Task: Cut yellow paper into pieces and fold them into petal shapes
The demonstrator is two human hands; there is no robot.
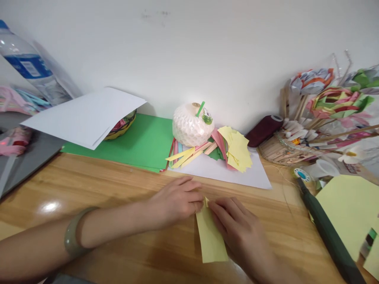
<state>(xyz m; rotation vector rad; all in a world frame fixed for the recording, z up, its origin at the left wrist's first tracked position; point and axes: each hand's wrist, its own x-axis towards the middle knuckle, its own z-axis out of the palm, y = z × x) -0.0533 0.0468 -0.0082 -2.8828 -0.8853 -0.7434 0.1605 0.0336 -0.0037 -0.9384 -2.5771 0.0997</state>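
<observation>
A strip of yellow paper (211, 238) lies before me on the wooden table, its far end narrow and folded over. My left hand (177, 199) pinches that far end from the left, fingers bent together. From the right, my right hand (241, 228) grips the same end between thumb and fingers, its knuckles covering the strip's right edge. The exact fold under the fingertips is partly hidden. Beyond the hands, yellow paper pieces (235, 146) and thin yellow strips (186, 157) rest on a white sheet (254, 173).
A white netted round object (191, 125) stands by the wall. Green sheets (151, 142) and white paper (85, 114) lie left, near a water bottle (32, 67). At right are a maroon thread spool (265, 130), paper flowers (340, 102), a dark long-handled tool (328, 232) and yellow sheets (349, 209).
</observation>
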